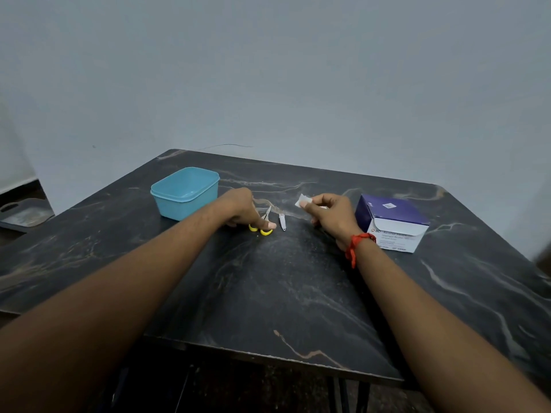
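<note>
The person's right hand [331,216] pinched a small white swab packet [303,201] between thumb and forefinger, holding it just above the dark table [268,293] and near the purple box [393,225]. The left hand [241,208] was curled down over the yellow loops of the little scissors [264,223], which lay flat just beside a nail clipper [282,222]. The packet looked feather-light, limp and easily crumpled, so a soft pinch at one edge should suit it; the scissors seemed light, stiff and sharp-tipped, best taken by the loops.
</note>
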